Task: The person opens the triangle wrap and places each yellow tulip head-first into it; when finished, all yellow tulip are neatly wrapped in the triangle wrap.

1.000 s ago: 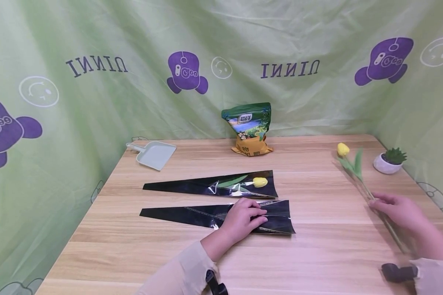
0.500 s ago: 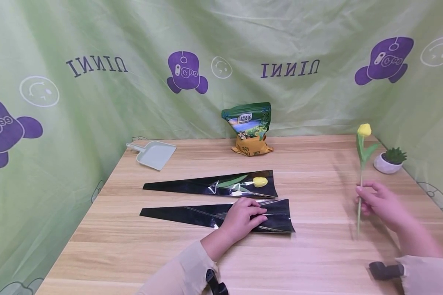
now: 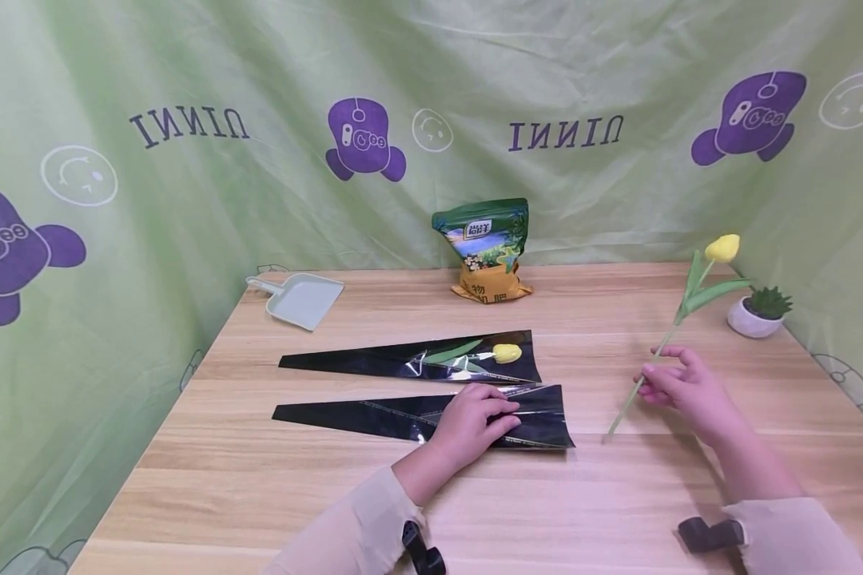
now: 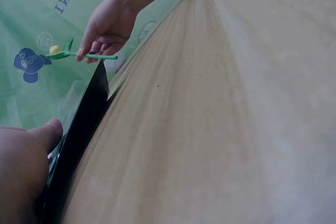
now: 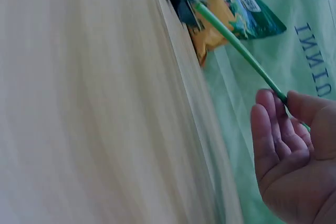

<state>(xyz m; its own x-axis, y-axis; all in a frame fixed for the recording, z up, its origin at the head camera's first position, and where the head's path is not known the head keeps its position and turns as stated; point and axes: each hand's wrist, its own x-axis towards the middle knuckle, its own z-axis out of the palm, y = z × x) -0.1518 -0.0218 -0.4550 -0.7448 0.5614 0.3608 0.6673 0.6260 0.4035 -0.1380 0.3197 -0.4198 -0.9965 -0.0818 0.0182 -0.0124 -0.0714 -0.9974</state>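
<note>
My left hand point(image 3: 475, 423) lies over the wide end of the nearer black flower sleeve point(image 3: 381, 417), its curled fingers and thumb gathering the film. In the left wrist view, the sleeve's clear film point(image 4: 71, 103) stands apart from its black back point(image 4: 84, 129) at the mouth. Off to the right, my right hand point(image 3: 690, 395) pinches the green stem of a yellow tulip point(image 3: 722, 248) between thumb and fingertips. The tulip tilts, bloom up to the right, stem end towards the sleeve's mouth. Behind the nearer sleeve lies a second black sleeve point(image 3: 345, 363) with a yellow tulip point(image 3: 507, 353) inside.
A green and orange bag point(image 3: 491, 251) stands at the table's back. A grey dustpan point(image 3: 305, 302) lies at the back left. The small potted succulent point(image 3: 757, 313) sits near the right edge. A green printed curtain point(image 3: 460, 80) surrounds the wooden table point(image 3: 208, 479).
My right hand has carried the tulip leftward, and its stem end now points towards the nearer sleeve. The left hand stays in place while that sleeve's wide end has risen slightly.
</note>
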